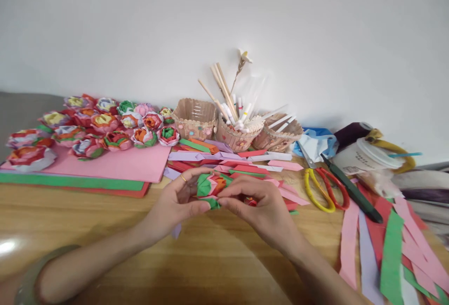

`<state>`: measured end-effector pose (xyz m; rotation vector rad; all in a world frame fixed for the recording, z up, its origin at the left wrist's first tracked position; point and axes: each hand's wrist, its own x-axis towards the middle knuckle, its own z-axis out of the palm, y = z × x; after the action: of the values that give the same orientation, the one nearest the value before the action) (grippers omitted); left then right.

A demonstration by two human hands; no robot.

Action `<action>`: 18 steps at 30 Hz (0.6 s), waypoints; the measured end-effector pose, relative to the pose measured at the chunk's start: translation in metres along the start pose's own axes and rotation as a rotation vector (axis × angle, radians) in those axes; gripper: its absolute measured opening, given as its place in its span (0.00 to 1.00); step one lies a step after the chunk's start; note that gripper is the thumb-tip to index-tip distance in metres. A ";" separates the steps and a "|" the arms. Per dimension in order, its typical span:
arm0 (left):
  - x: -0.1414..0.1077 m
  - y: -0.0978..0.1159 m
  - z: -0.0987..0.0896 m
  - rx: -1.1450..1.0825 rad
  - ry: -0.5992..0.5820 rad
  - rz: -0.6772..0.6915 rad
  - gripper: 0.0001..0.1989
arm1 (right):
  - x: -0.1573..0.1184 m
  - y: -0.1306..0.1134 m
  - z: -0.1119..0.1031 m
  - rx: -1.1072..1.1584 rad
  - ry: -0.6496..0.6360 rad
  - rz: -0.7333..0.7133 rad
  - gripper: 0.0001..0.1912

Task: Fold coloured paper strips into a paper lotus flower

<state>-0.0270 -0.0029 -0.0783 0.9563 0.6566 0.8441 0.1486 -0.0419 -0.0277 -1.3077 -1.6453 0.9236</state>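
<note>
Over the middle of the wooden table, both hands meet at a small paper flower (209,185) with green, pink and orange folds. My left hand (175,199), with a ring on one finger, is closed around its left side, thumb below. From the right, my right hand (261,202) pinches the flower's edge between thumb and fingers. Part of another reddish flower (250,200) shows beneath my right hand. Folded paper strips (224,156) in red, green, pink, purple and white lie just behind the hands.
Several finished paper flowers (117,140) stand on stacked coloured sheets (147,162) at the left. Three craft baskets (194,120) line the wall, one with sticks and pens. Scissors (321,190), a white tub (365,155) and loose paper strips (391,249) are at the right.
</note>
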 end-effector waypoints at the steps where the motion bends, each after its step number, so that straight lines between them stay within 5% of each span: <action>1: 0.000 0.001 0.000 -0.012 0.034 0.009 0.23 | -0.001 -0.001 0.000 -0.040 0.061 -0.068 0.03; 5: 0.002 0.003 0.001 -0.073 0.110 0.049 0.21 | -0.007 0.002 0.006 -0.333 0.294 -0.394 0.13; 11: 0.001 0.002 0.001 -0.084 0.123 0.076 0.21 | -0.015 0.013 0.019 -0.686 0.208 -0.637 0.18; 18: 0.000 0.003 0.002 -0.110 0.100 0.086 0.23 | -0.014 0.008 0.014 -0.479 0.258 -0.530 0.20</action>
<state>-0.0266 -0.0023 -0.0747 0.8519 0.6516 0.9997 0.1405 -0.0545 -0.0422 -1.1331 -1.9281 0.0405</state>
